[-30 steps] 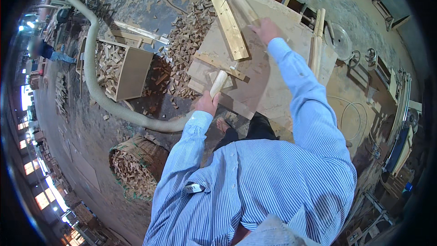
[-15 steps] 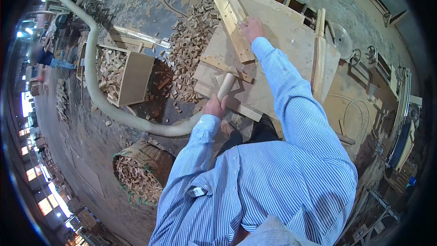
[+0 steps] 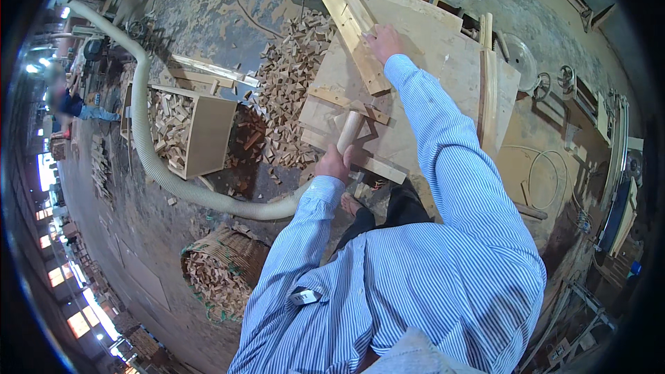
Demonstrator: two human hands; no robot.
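My left hand (image 3: 334, 165) is closed around a smooth, pale tube (image 3: 350, 129) that points away from me over the near left edge of the worktable. A ribbed, cream hose (image 3: 267, 209) runs up to my left wrist, which hides whether the two join. My right hand (image 3: 385, 45) rests with its fingers stretched out on a narrow wooden strip (image 3: 359, 15). That strip lies along a longer plank (image 3: 350, 31) on the pale worktable top (image 3: 429, 48). Crossing near the tube's tip is a wooden batten (image 3: 332, 97), with another short board (image 3: 377, 166) at the near edge.
Wood offcuts (image 3: 298, 90) are heaped on the floor left of the table. More fill a wooden box (image 3: 208, 135) and a tipped woven basket (image 3: 242, 253). Long strips (image 3: 488, 90) lie on the table's right. Another person (image 3: 76, 105) is at the far left.
The view has shifted slightly. My left hand and the tube have moved a little to the right, while my right hand stays at the wooden strip.
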